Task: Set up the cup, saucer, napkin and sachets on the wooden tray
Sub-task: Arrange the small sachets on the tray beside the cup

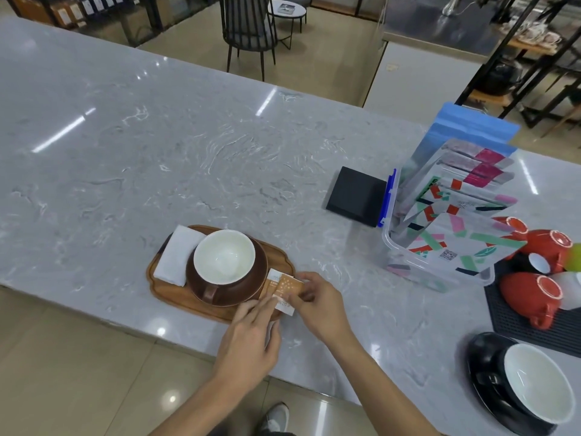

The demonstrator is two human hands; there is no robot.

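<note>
- Wooden tray (pixel 176 297) sits at the near edge of the table (pixel 157 152); it carries the brown cup (pixel 224 258) on its saucer (pixel 251 287), with the folded napkin (pixel 177 254) at the tray's left end.
- Sachets (pixel 284 286) lie at the tray's right end, touching the saucer rim, long axis running toward the person.
- Right hand (pixel 317 297) pinches the orange sachet between thumb and fingers (pixel 300 298).
- Left hand (pixel 251 338): fingers extended together, apparently pressing the white sachet; contact partly hidden.
- Both hands are about equally close to the sachets.

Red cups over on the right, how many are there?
3 that I can see, all upside down by the black mat: one at the back, one beside it, one nearest. More may be hidden off-frame.
</note>
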